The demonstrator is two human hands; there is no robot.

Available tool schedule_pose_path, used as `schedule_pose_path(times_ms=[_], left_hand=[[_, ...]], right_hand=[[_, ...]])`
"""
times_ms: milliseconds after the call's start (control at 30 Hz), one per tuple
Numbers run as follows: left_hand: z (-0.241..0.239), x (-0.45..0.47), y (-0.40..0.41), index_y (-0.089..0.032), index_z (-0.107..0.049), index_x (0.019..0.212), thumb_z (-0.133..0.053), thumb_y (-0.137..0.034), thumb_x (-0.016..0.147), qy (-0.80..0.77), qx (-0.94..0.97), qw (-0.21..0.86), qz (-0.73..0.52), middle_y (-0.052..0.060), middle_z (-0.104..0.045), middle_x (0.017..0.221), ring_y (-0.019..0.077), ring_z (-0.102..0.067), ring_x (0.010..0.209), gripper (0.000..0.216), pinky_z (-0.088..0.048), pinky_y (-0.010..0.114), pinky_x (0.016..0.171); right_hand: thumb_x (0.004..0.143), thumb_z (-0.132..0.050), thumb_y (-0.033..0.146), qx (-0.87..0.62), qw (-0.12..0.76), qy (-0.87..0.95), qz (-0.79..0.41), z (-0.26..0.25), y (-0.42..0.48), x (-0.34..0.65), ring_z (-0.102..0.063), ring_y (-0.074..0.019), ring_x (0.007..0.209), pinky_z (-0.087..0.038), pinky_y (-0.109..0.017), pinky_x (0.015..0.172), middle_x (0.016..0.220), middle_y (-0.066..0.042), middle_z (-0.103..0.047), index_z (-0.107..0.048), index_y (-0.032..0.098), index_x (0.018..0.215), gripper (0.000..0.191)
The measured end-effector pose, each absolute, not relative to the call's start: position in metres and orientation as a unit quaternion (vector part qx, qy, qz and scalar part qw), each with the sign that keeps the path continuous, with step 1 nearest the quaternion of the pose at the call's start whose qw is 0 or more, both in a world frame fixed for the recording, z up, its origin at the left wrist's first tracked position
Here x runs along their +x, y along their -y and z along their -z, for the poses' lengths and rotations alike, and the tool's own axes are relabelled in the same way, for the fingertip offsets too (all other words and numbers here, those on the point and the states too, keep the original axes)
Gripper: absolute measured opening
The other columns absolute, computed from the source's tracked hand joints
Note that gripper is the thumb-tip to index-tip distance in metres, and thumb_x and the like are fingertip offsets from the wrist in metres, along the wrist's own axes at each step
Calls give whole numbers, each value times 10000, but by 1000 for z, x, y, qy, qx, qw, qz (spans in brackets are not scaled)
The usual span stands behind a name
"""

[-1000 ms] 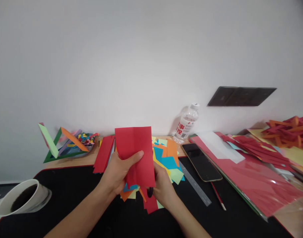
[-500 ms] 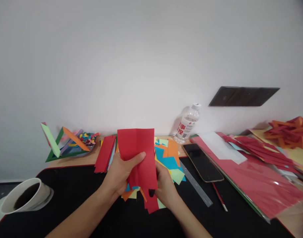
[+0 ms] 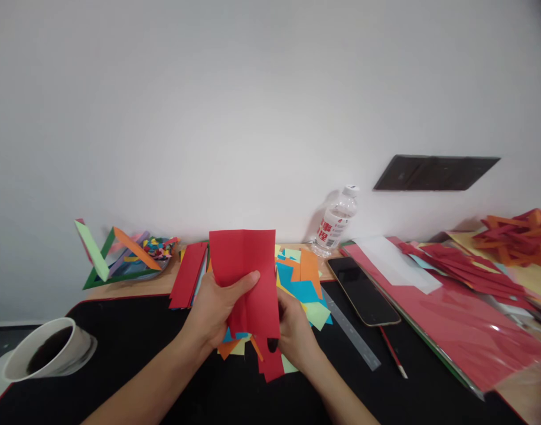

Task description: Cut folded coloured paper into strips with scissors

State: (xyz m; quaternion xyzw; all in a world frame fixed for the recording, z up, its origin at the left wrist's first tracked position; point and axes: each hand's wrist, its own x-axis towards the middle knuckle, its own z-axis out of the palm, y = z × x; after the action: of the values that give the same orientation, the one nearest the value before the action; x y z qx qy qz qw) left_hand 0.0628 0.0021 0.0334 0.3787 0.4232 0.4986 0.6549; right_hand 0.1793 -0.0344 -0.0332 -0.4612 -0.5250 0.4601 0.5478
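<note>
My left hand point(image 3: 220, 304) grips a red sheet of paper point(image 3: 244, 254), its thumb lying across the front and the fingers behind. The sheet is upright, with a vertical crease down its middle. At its lower right edge, my right hand point(image 3: 295, 330) is closed around what look like black-handled scissors point(image 3: 273, 344). Only a dark rounded part of them shows; the blades are hidden behind the paper. Below and behind the hands lie blue, green, orange and yellow paper scraps point(image 3: 303, 290) and red paper pieces point(image 3: 270, 365).
Left are a cup of dark liquid point(image 3: 78, 348), a tray of paper bits point(image 3: 157, 251) and red strips point(image 3: 188, 274). Right are a bottle point(image 3: 335, 227), a ruler point(image 3: 352, 330), a phone point(image 3: 363, 292), a pencil point(image 3: 393, 352), a red paper pack point(image 3: 456, 324) and folded strips point(image 3: 514, 236).
Both hands keep nearly the same place on the red sheet. The dark handle below the right edge has shifted slightly to the right.
</note>
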Motion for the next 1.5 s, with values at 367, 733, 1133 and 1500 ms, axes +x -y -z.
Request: schedule_pose_path(times_ms=[367, 733, 1133, 1500], left_hand=[[-27, 58, -4, -159, -721, 855, -837, -235, 593, -426, 383, 659, -487, 70, -756, 843, 218, -699, 756, 296, -578, 298, 669], [-41, 45, -17, -120, -698, 855, -844, -254, 565, -458, 383, 621, -508, 96, -751, 796, 247, -700, 686, 351, -584, 333, 619], [-42, -15, -64, -202, -602, 1078, -651, -412, 721, -588, 728, 208, -284, 115, -702, 968, 331, -655, 879, 417, -485, 364, 698], [-19, 6, -51, -309, -528, 1274, -710, -257, 679, -394, 865, 232, -208, 65, -416, 1474, 291, -287, 1380, 624, -188, 453, 1092]], right_hand=[[678, -546, 157, -483, 551, 514, -447, 45, 32, 178, -517, -147, 470, -430, -227, 430, 443, 59, -485, -620, 192, 673, 82], [683, -688, 233, -505, 569, 507, -405, 47, 28, 185, -633, -200, 712, -513, -302, 645, 784, -32, -661, -516, 215, 892, 271], [543, -695, 56, -674, 332, 641, -156, 70, 26, 176, -564, -325, 841, -442, -382, 681, 849, -94, -612, -558, 211, 820, 345], [649, -607, 95, -591, 459, 594, -296, 61, 20, 191, -517, -147, 527, -376, -230, 456, 632, 35, -549, -524, 219, 745, 177]])
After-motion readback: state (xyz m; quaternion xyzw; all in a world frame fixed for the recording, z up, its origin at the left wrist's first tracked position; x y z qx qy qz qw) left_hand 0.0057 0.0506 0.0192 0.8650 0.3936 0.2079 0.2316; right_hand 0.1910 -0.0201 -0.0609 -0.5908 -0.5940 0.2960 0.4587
